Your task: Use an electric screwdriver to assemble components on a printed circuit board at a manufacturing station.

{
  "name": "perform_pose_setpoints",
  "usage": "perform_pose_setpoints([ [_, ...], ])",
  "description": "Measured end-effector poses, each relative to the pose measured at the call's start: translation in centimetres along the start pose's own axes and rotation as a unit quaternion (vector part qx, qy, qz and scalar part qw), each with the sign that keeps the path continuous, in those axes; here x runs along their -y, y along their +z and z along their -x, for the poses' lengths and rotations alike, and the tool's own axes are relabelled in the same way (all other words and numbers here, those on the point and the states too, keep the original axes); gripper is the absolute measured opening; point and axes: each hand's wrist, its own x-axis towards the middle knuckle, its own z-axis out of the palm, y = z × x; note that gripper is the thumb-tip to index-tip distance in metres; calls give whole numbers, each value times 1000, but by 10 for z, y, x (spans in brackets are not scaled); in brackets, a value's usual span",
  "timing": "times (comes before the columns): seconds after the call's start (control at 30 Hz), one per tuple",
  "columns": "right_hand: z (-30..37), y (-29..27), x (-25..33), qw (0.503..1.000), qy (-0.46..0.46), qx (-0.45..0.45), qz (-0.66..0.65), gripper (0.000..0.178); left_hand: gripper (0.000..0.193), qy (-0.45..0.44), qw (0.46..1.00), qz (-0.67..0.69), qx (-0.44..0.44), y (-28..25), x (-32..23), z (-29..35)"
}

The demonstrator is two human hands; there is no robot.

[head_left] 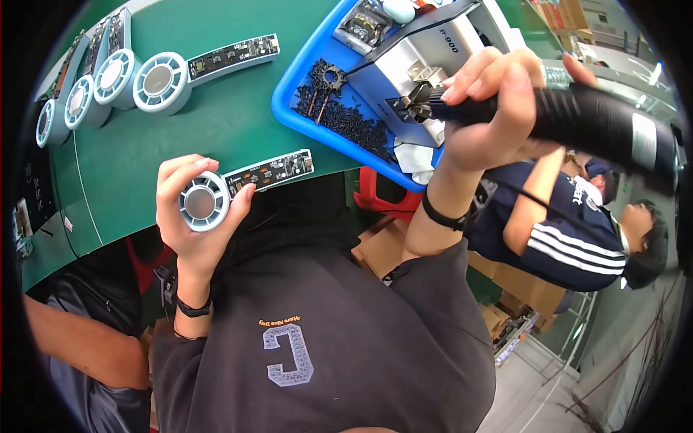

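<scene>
My left hand (189, 209) is closed around the round head of a light-blue handheld fan (204, 202). The fan's handle points right, its circuit board bare. My right hand (498, 108) grips a black electric screwdriver (570, 119), blurred at its rear end. The screwdriver's front end points left at the metal pick-up part of a grey screw feeder (368, 83); whether the tip touches it I cannot tell. The feeder stands in a blue plastic tray (285, 108), beside a heap of small black screws (354, 133).
Several similar fans (160, 83) lie in a row at the far left of the green table (216, 137). The tray also holds a black gear-shaped part (326, 76) and a plastic bag (363, 27). Another person's arm (90, 346) is at lower left; a person in a striped-sleeve shirt (570, 249) is at right.
</scene>
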Motion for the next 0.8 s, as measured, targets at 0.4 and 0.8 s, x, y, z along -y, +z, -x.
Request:
perform_pose_setpoints([
  [0.4,45,60,71,1000,-9,-25,-11,38,68,19,1000,-5,-16,-3,2,-9],
  [0.8,103,138,65,994,82,21,-66,60,57,26,998,47,-33,-2,8,-7],
])
